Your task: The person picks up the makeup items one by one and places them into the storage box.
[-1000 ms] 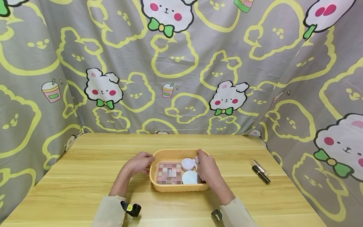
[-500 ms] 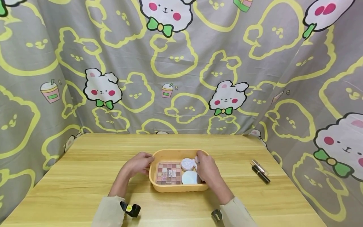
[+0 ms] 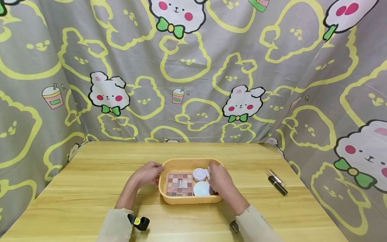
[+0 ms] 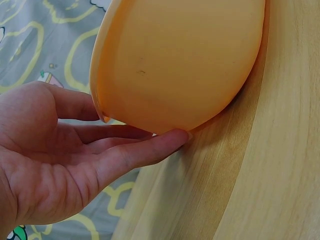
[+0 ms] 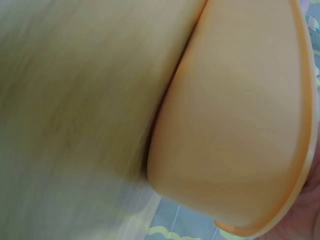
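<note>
A yellow-orange plastic basket [image 3: 193,200] sits near the middle of the wooden table. In it lie an eyeshadow palette [image 3: 179,185] with a grid of pink and brown shades, a round white case [image 3: 199,174] with a star-like top, and a pale round compact [image 3: 202,189]. My left hand [image 3: 148,174] holds the basket's left end; in the left wrist view the thumb presses the outer wall [image 4: 175,60] and a finger reaches over the rim. My right hand [image 3: 220,177] dips over the right end, fingers around a small white item [image 3: 208,173], mostly hidden. Its kind I cannot tell.
On the right of the table lie a black tube [image 3: 277,186] and a clear tube with a gold end [image 3: 276,177], side by side. A grey curtain [image 3: 193,114] printed with rabbits hangs behind the table and along both sides.
The right hand and forearm have shifted very slightly inside the basket's right end. The left hand, the basket and the other items stay where they were.
</note>
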A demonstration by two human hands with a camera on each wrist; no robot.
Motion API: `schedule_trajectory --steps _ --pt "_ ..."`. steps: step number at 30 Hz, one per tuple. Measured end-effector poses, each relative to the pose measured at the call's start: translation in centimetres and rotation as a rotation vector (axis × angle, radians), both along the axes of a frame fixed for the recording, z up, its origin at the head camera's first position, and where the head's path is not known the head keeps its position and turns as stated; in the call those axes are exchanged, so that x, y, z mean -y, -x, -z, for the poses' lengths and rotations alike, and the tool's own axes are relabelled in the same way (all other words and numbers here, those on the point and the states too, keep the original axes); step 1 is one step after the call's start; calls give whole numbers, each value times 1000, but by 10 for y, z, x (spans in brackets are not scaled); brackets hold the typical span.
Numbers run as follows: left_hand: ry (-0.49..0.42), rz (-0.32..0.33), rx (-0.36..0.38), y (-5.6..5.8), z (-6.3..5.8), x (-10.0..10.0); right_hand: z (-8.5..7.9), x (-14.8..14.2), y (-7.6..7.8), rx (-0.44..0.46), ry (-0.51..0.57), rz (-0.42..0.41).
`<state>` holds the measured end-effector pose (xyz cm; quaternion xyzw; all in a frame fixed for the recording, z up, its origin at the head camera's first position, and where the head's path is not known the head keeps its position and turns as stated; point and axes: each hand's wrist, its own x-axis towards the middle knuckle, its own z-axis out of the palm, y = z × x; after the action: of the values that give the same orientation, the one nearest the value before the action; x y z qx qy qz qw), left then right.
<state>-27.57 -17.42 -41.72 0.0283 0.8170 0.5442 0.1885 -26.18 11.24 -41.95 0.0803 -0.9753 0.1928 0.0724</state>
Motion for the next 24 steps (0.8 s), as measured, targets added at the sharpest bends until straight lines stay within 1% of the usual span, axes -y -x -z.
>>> schedule_trajectory --steps 10,17,21,24 --pt "-16 -6 -2 1 0 -1 0 2 3 18 -78 -10" --pt "-7 -2 -4 1 0 -1 0 2 5 7 -122 -20" --pt "-8 1 -4 1 0 0 -1 3 5 23 -128 -22" --pt "-10 0 -3 1 0 0 -2 4 6 56 -124 -19"
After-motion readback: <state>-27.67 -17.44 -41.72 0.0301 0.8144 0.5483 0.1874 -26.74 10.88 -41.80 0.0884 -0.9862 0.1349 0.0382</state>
